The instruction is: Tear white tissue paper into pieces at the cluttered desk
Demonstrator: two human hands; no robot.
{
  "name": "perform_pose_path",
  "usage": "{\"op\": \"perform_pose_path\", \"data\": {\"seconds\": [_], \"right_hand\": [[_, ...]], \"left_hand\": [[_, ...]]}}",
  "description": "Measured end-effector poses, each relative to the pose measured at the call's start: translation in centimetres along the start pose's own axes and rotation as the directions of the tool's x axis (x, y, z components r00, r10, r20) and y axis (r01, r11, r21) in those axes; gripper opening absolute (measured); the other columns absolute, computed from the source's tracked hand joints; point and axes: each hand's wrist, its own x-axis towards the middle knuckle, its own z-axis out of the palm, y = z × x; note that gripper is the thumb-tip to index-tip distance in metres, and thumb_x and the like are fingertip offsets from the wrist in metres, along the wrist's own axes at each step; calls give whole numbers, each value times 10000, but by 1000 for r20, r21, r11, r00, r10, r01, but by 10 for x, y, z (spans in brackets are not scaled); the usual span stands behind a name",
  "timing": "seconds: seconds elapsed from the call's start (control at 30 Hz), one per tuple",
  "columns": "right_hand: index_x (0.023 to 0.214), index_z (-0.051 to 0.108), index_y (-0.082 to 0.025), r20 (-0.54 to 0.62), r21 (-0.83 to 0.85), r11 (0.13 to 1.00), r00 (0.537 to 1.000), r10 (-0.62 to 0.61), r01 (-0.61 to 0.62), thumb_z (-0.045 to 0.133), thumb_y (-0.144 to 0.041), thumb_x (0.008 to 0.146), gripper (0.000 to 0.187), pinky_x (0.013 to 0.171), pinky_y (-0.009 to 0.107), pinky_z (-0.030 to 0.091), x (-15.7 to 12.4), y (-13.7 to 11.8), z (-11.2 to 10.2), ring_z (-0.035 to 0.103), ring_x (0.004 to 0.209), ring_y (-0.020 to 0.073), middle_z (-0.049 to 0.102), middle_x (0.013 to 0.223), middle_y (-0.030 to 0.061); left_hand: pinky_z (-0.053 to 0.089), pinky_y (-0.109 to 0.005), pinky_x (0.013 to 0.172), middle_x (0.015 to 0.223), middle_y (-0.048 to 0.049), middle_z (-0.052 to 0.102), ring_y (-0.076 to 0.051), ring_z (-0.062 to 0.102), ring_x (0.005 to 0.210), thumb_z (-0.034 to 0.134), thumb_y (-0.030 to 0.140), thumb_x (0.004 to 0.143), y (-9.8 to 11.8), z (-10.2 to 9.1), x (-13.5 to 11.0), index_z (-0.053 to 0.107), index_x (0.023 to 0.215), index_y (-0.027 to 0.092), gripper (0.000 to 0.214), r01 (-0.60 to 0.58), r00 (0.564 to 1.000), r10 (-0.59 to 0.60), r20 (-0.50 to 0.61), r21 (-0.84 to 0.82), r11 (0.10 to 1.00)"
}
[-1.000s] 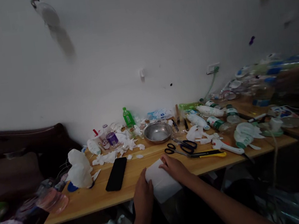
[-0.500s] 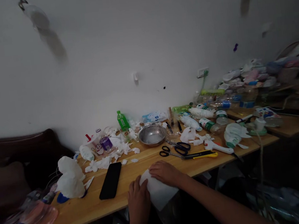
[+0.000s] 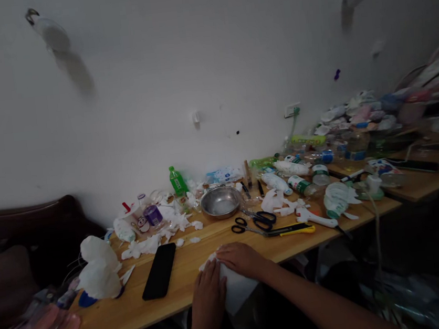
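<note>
A white sheet of tissue paper (image 3: 237,292) lies at the table's front edge, its lower corner hanging over. My left hand (image 3: 208,286) is on its left side, fingers together and pressed against the sheet. From the right, my right hand (image 3: 239,260) bears on the upper part with its fingers bent over it. The fingertips of both hands are close together near the top edge, where the paper looks crumpled. Beyond my hands are black-handled scissors (image 3: 263,222) and a yellow utility knife (image 3: 296,229). To the left lies a black phone (image 3: 159,271).
A metal bowl (image 3: 221,203) stands near the wall, with torn tissue scraps (image 3: 145,246) to its left. A white wrapped form (image 3: 99,270) stands at the left. Several plastic bottles, including a green one (image 3: 177,180), and a white glue gun (image 3: 317,217) clutter the table (image 3: 114,321).
My left hand has shifted slightly right and up over the sheet, closer to my right hand. The top of the paper is now more covered and crumpled. The view has turned slightly.
</note>
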Motion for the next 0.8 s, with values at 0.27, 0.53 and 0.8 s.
{"op": "perform_pose_path", "data": {"seconds": [0.27, 0.53, 0.8], "right_hand": [[1323, 607, -164, 8, -42, 998, 999, -52, 53, 619, -227, 1016, 313, 1088, 537, 482, 2, 0, 4, 571, 1296, 275, 604, 1380, 107], [1326, 606, -159, 73, -52, 996, 995, -68, 72, 611, -278, 1027, 322, 1102, 548, 463, 3, 5, 6, 579, 1287, 276, 614, 1367, 112], [1437, 524, -172, 103, -16, 998, 993, -59, 61, 578, -304, 1045, 417, 1161, 586, 388, -7, -5, -12, 457, 1416, 307, 511, 1499, 133]], "left_hand": [[531, -466, 1084, 1432, -120, 636, -253, 611, 1313, 398, 274, 1025, 1, -10, 10, 592, 1386, 162, 424, 9, 1000, -9, -12, 40, 999], [552, -501, 1057, 1419, -104, 643, -262, 610, 1316, 394, 216, 1010, -4, -11, 9, 599, 1381, 173, 426, -39, 999, 39, 0, 60, 997], [555, -535, 1043, 1396, -122, 660, -294, 625, 1295, 455, 253, 1001, -7, -4, 8, 606, 1375, 178, 410, -58, 997, 59, -47, 18, 998]]}}
